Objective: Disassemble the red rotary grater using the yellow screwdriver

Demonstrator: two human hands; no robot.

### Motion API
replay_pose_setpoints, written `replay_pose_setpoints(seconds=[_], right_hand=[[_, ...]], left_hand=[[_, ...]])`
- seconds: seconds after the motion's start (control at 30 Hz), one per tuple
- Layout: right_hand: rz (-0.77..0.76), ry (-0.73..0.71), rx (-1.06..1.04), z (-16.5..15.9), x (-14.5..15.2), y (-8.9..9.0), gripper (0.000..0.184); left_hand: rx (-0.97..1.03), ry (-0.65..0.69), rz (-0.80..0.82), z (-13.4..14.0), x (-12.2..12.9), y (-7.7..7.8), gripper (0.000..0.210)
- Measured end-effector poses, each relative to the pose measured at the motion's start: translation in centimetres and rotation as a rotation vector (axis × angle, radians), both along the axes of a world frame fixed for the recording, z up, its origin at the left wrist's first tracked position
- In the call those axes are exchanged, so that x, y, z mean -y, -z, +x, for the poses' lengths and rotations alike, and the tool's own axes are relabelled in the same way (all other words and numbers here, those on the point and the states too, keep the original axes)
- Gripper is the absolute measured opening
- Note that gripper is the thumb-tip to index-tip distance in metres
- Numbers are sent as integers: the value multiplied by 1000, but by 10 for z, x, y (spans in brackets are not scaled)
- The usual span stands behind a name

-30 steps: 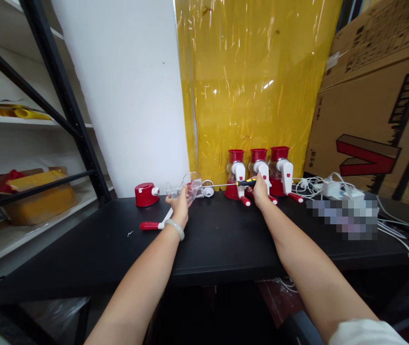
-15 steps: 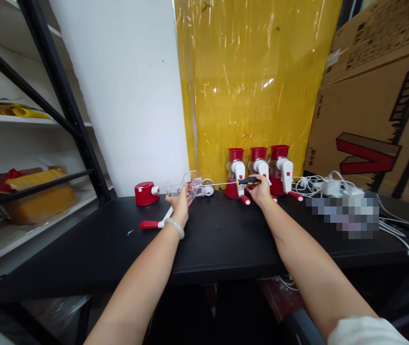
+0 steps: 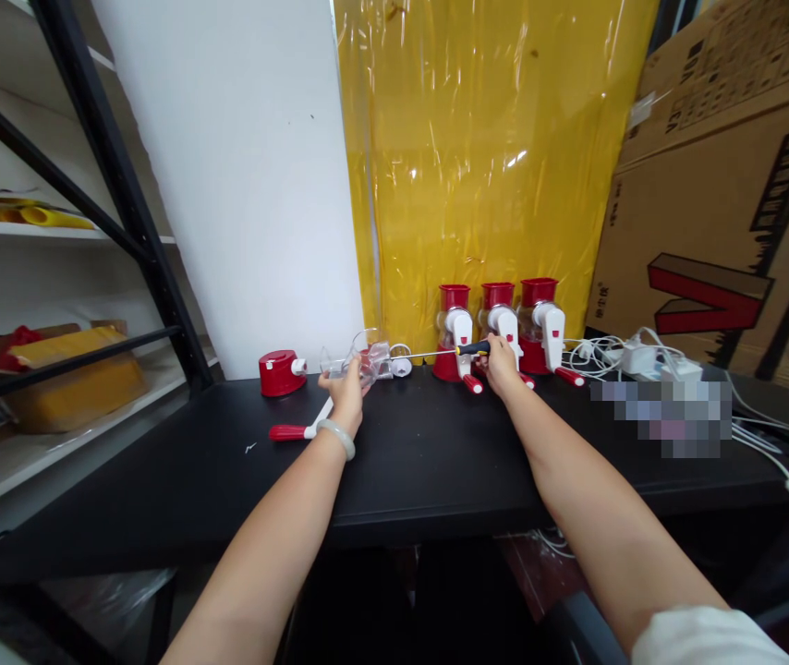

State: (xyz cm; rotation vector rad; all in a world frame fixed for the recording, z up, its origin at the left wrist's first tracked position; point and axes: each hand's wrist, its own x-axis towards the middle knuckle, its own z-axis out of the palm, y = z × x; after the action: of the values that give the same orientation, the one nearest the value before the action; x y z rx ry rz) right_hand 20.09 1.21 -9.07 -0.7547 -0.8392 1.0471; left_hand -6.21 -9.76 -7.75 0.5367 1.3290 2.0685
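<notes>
While the left hand (image 3: pixel 345 395) gripped the clear part (image 3: pixel 381 362) from its near side, the right hand (image 3: pixel 503 368) was closed round the screwdriver (image 3: pixel 469 349). The left thumb and fingers were bent about the clear plastic, so that some of it showed to the left of the grip and more of it beyond and to the right. How far the fingers reached round behind could not be told.

The screwdriver lay almost level, pointing leftward out of the right fist. Its black and yellow handle stuck out on the left of that grip, and its thin shaft ran across the gap between the hands to the right end of the clear part. Whether the tip sat in a screw was too small to tell. A white disc (image 3: pixel 402 368) was just below the shaft, close to that same end.

Near the left wrist, which wore a pale bangle (image 3: pixel 336 438), a crank (image 3: pixel 288 432) lay on the black table (image 3: pixel 408 485), its red handle toward the left. A red base (image 3: pixel 278 374) stood behind it, apart from both hands. Three red and white grinders stood upright in a row at the back, the middle one (image 3: pixel 498 297) partly hidden by the right hand. White cables (image 3: pixel 606 358) were heaped to their right.
</notes>
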Motion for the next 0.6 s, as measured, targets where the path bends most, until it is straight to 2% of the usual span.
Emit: replay_pose_setpoints(seconds=[0.17, 0.6], right_hand=[[1, -3, -53, -1, -1, 0, 31], [1, 39, -103, -1, -6, 1, 19]], left_hand=[[-15, 15, -9, -1, -4, 3, 75], [-32, 4, 21, 0, -4, 3, 78]])
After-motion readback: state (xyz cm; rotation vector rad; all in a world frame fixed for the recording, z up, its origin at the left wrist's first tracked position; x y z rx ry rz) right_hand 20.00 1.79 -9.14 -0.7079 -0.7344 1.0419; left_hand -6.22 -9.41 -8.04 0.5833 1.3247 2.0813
